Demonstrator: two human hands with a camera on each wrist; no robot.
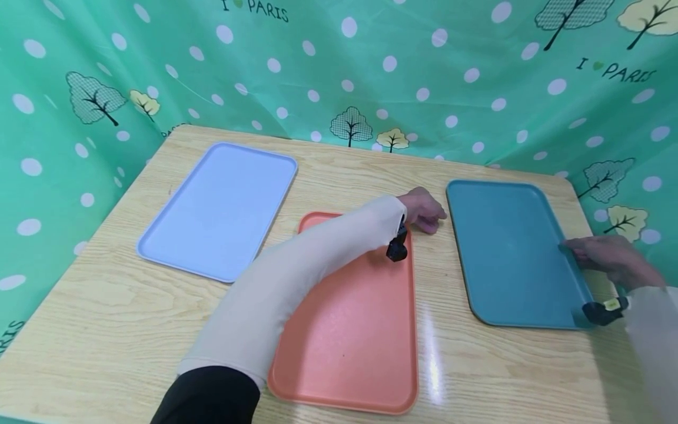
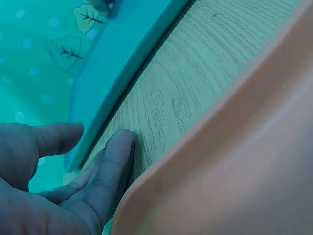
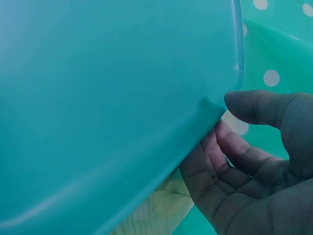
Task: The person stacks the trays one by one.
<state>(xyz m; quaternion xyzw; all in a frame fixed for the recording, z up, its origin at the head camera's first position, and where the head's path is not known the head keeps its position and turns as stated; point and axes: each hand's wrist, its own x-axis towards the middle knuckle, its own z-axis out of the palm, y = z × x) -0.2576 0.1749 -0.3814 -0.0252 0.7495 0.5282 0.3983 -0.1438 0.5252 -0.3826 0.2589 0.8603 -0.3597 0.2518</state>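
A teal tray (image 1: 514,253) lies at the right of the table. My right hand (image 1: 609,256) grips its right edge, thumb (image 3: 244,104) at the rim and fingers (image 3: 208,171) against the outer side from below. Reaching across the coral tray (image 1: 349,330), my left hand (image 1: 422,210) is just short of the teal tray's left edge. In the left wrist view, this hand's thumb (image 2: 61,138) and fingers (image 2: 113,161) are apart with nothing held between them.
At the left of the wooden table (image 1: 106,294) lies a pale blue tray (image 1: 228,206). A green dotted cloth (image 1: 318,70) hangs behind the table and down its sides. The left sleeve (image 1: 307,277) covers part of the coral tray.
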